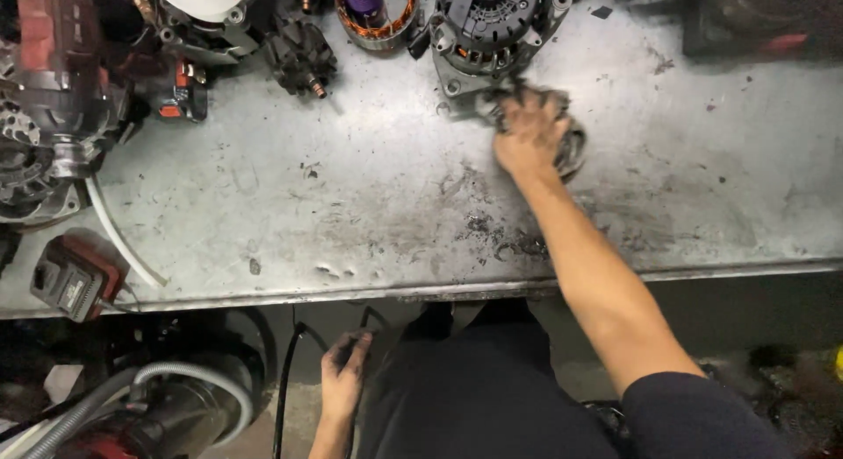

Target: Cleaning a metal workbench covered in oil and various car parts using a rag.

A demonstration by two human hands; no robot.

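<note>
**One hand on the part, one hand idle**

One round metal part (566,147) – greasy, mostly hidden under the palm – lies on the steel worktop (290,196) at about one o'clock from the person. The right hand (529,134) covers it, its fingers (527,99) curled down over the rim; how tightly they grip I cannot tell. Just beyond, at twelve o'clock and touching or nearly so, sits an alternator housing (492,29).

For a sound grip I would judge it best to wrap the fingers fully round the rim before lifting – grease makes slipping likely – and to draw clear of the housing.

The left hand (344,376) hangs below the worktop edge at seven o'clock, fingers loosely bent beside a black cable (285,380), holding nothing.
</note>
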